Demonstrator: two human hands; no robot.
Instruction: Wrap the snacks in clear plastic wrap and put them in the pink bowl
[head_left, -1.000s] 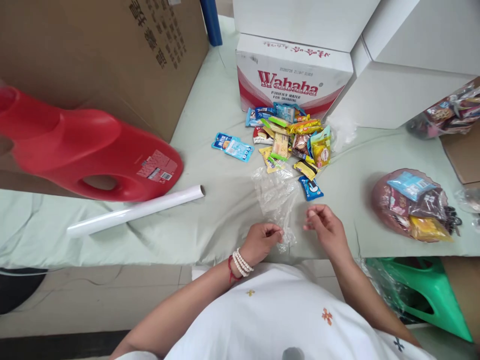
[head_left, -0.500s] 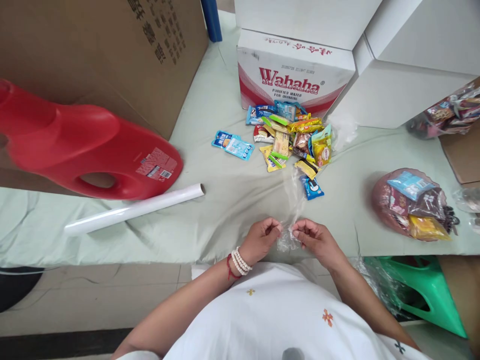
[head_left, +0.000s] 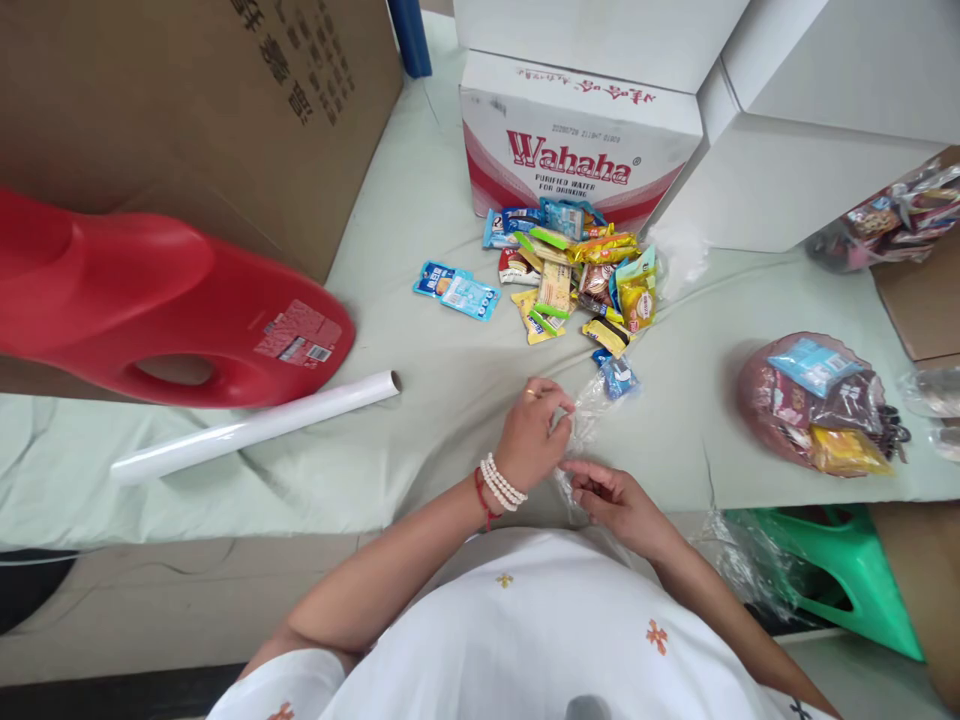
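Observation:
A crumpled clear plastic bag (head_left: 591,415) lies between my two hands, close to the table's front edge. My left hand (head_left: 534,437) is at its left side, fingers curled and closed on the film. Lower and to the right, my right hand (head_left: 615,503) pinches the bag's near end, its index finger pointing toward my left hand. The bag's far end lies over a small blue snack packet (head_left: 619,376). Beyond it is a pile of wrapped snacks (head_left: 555,290), with a pair of light-blue packets (head_left: 469,295) to its left.
A red plastic jug (head_left: 225,310) and a white roll (head_left: 255,428) lie to the left, by a big brown carton (head_left: 187,120). Behind the snacks stands a Wahaba-style white and red Wahaha box (head_left: 577,140). At right sits a pink bowl of packets (head_left: 757,400); a green stool (head_left: 862,580) is below.
My left hand has moved up and forward along the bag, while my right hand has dropped slightly nearer my body. The bag's far end now covers the blue packet.

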